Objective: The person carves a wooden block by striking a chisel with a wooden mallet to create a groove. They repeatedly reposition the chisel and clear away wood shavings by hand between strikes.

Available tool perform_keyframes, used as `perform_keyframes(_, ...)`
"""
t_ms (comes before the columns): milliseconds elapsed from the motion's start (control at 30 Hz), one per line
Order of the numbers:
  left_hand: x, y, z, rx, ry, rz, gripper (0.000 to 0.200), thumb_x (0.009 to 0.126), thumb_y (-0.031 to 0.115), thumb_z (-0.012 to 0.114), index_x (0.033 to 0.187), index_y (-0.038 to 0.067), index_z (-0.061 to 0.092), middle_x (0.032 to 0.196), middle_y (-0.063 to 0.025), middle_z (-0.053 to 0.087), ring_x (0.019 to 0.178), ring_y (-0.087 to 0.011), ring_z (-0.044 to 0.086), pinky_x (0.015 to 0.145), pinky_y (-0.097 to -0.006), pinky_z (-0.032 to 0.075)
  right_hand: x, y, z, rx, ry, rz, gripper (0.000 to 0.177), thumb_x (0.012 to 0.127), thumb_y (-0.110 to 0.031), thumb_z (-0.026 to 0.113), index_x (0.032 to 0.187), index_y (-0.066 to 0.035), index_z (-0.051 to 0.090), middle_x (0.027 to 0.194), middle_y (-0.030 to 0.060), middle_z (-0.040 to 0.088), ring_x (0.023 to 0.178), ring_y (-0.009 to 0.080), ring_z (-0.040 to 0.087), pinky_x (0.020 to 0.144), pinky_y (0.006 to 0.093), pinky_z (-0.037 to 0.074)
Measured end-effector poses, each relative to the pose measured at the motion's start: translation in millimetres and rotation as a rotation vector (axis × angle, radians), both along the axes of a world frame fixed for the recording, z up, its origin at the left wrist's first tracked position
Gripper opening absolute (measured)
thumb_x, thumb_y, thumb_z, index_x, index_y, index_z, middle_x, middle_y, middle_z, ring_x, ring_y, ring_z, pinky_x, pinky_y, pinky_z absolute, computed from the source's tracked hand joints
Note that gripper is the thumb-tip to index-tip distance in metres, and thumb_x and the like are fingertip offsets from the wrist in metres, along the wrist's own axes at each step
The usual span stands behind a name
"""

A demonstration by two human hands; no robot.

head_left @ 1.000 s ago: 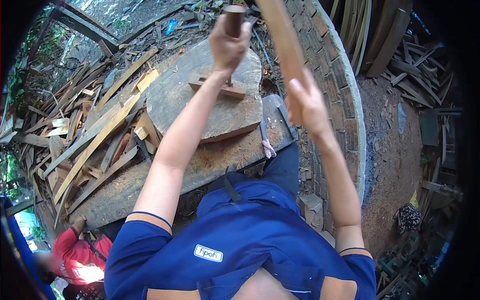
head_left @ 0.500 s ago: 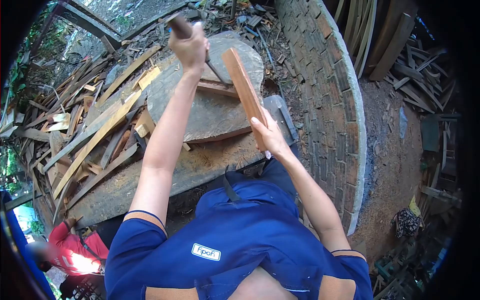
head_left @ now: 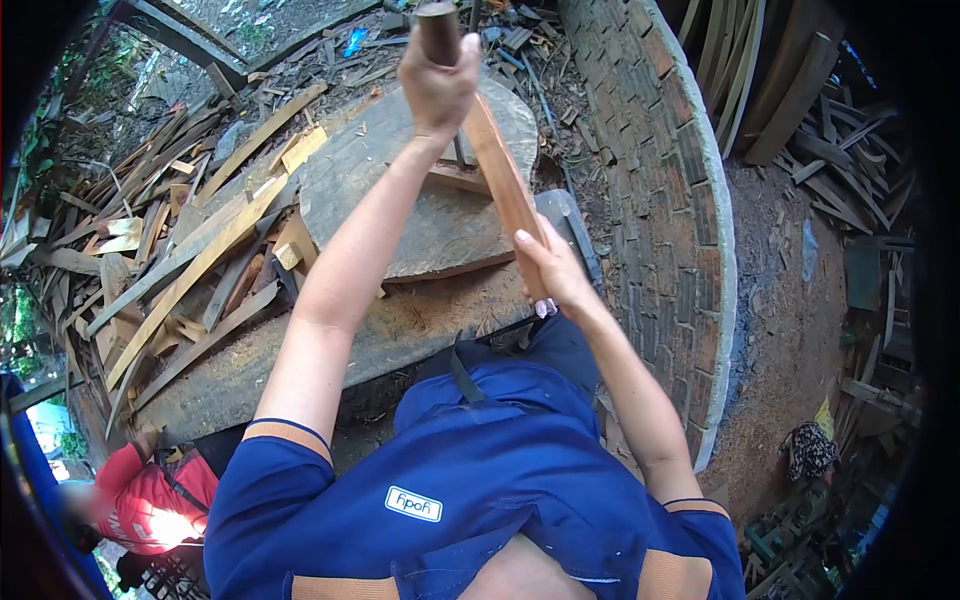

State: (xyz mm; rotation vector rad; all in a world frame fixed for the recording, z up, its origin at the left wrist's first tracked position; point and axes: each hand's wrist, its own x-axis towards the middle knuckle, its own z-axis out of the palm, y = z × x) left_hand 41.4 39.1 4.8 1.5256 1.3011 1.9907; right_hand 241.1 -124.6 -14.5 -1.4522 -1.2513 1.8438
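Observation:
My left hand (head_left: 438,92) is wrapped round the thick wooden handle of a chopping knife (head_left: 437,32). Its narrow dark blade shows edge-on below the fist, beside the upper end of a wooden slat (head_left: 503,172). My right hand (head_left: 556,266) grips that reddish-brown slat near its lower end, and it slopes up and away from me. Under both hands lies a broad round chopping block (head_left: 360,205) of grey, cracked wood. Another brown wood piece (head_left: 458,179) rests on the block, partly hidden behind the slat.
Scrap wood (head_left: 180,270) is heaped to the left. A low curved brick wall (head_left: 660,220) runs along the right, with long boards (head_left: 790,95) beyond it. A grey plastic container (head_left: 568,225) sits by the block. Another person (head_left: 160,495) in red is at lower left.
My left hand has swung right with the chopping knife, bringing it close to the slat's upper end. My right hand and the slat have shifted slightly right.

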Motion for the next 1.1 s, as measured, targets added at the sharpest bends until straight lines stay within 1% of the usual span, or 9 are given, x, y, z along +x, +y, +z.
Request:
perform_keyframes(133, 23, -1, 5, 0.009, 0.138, 0.076, 0.023, 0.082, 0.019, 0.076, 0.092, 0.006, 0.061, 0.074, -0.0032, 0.064, 0.065, -0.0116, 0.061, 0.062, -0.0275, 0.05, 7, 33, 65, 0.145, -0.056, -0.084, 0.059, 0.099, -0.049, 0.045, 0.136, -0.004, 0.04, 0.079, 0.0073, 0.056, 0.058, 0.0127, 0.058, 0.043, 0.0246, 0.048)
perform_keyframes(267, 33, 0, 7, 0.074, 0.177, 0.059, 0.02, 0.081, 0.015, 0.074, 0.089, 0.005, 0.058, 0.071, -0.0082, 0.066, 0.062, -0.0171, 0.065, 0.059, -0.0302, 0.052, 9, 69, 162, 0.81, -0.026, -0.226, 0.047, 0.103, -0.047, 0.036, 0.114, -0.004, 0.052, 0.079, 0.0068, 0.059, 0.055, 0.0123, 0.058, 0.044, 0.0246, 0.048)
perform_keyframes(367, 41, -5, 13, 0.043, 0.123, 0.001, 0.023, 0.079, 0.018, 0.075, 0.087, 0.006, 0.057, 0.072, -0.0132, 0.067, 0.065, -0.0251, 0.07, 0.061, -0.0344, 0.053, 7, 83, 177, 1.118, -0.263, -0.097, 0.053, 0.101, -0.049, 0.04, 0.126, -0.003, 0.051, 0.081, 0.0097, 0.06, 0.056, 0.0116, 0.057, 0.044, 0.0237, 0.047)
perform_keyframes(433, 45, -4, 9, 0.037, 0.133, -0.013, 0.022, 0.079, 0.017, 0.074, 0.087, 0.006, 0.057, 0.072, -0.0123, 0.067, 0.065, -0.0248, 0.07, 0.061, -0.0334, 0.052, 13, 94, 155, 0.985, -0.666, 0.185, 0.056, 0.1, -0.048, 0.044, 0.143, -0.013, 0.045, 0.103, 0.0118, 0.068, 0.07, 0.0141, 0.062, 0.059, 0.0299, 0.052)
perform_keyframes(633, 42, -13, 9, 0.027, 0.138, -0.009, 0.021, 0.079, 0.017, 0.074, 0.087, 0.007, 0.056, 0.07, -0.0114, 0.065, 0.063, -0.0239, 0.068, 0.06, -0.0329, 0.052, 12, 89, 189, 0.94, -0.267, -0.083, 0.052, 0.101, -0.047, 0.041, 0.144, -0.017, 0.046, 0.087, 0.0075, 0.06, 0.056, 0.0088, 0.055, 0.045, 0.0229, 0.045)
perform_keyframes(700, 41, -12, 9, 0.021, 0.143, -0.016, 0.02, 0.08, 0.017, 0.073, 0.088, 0.008, 0.057, 0.07, -0.0091, 0.065, 0.061, -0.0204, 0.066, 0.06, -0.0322, 0.052, 16, 95, 155, 1.091, -0.568, 0.18, 0.056, 0.1, -0.05, 0.043, 0.146, -0.018, 0.042, 0.091, 0.0092, 0.059, 0.06, 0.01, 0.056, 0.046, 0.0236, 0.046)
perform_keyframes(733, 40, -10, 8, 0.003, 0.05, -0.023, 0.021, 0.08, 0.017, 0.073, 0.091, 0.007, 0.059, 0.068, -0.0072, 0.064, 0.059, -0.0172, 0.064, 0.059, -0.0315, 0.052, 13, 86, 151, 0.812, -0.43, 0.157, 0.056, 0.098, -0.047, 0.044, 0.144, -0.016, 0.044, 0.107, 0.0147, 0.066, 0.073, 0.016, 0.063, 0.063, 0.0321, 0.052)
perform_keyframes(833, 16, 1, 0, -0.109, 0.041, 0.015, 0.021, 0.082, 0.018, 0.072, 0.094, 0.006, 0.06, 0.08, -0.0048, 0.066, 0.069, -0.014, 0.064, 0.065, -0.0302, 0.052, 20, 74, 146, 0.542, -0.345, 0.087, 0.06, 0.097, -0.045, 0.044, 0.146, -0.011, 0.039, 0.105, 0.0191, 0.061, 0.066, 0.0158, 0.06, 0.05, 0.0275, 0.05)
perform_keyframes(1100, -83, 0, -53, -0.215, -0.872, 0.303, 0.015, 0.082, -0.004, 0.058, 0.092, -0.001, 0.048, 0.062, -0.0047, 0.05, 0.039, -0.0097, 0.045, 0.032, -0.0223, 0.042, 3, 22, 17, 0.158, -0.083, -0.008, 0.064, 0.098, -0.045, 0.044, 0.149, -0.009, 0.033, 0.106, 0.0182, 0.058, 0.059, 0.0173, 0.058, 0.042, 0.0284, 0.049)
